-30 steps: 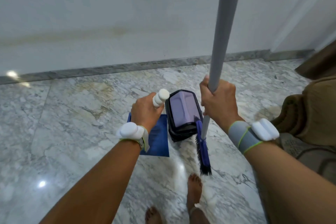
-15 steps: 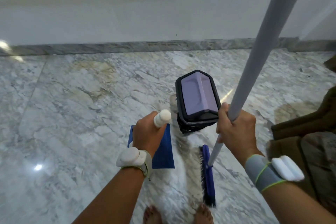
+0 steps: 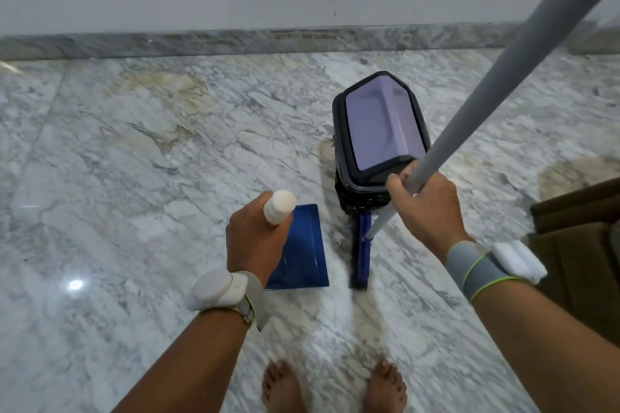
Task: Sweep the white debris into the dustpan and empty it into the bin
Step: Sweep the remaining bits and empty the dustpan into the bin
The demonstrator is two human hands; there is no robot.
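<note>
Since the earlier frames, the bin is sitting farther out in front of the person and the broom head is lying closer to it, just short of the bin's near side rather than back near the feet. The left hand is wrapping tightly around the white handle of the dustpan, fingers closed on it, and is keeping the blue dustpan flat on the marble floor to the near left of the bin. The right hand is clamping around the grey broom pole just in front of the bin's near right corner, with the pole leaning up and away to the right. The broom head is lying between the dustpan and the right hand, its far end almost touching the foot of the bin; it is blurred, so its bristles are hard to make out. A pale whitish smear on the floor is running from beside the bin toward the two bare feet on the near side, but whether this is the white debris cannot be told. Both wrists are wearing white strapped devices. The bin's lilac lid is sitting shut.
</note>
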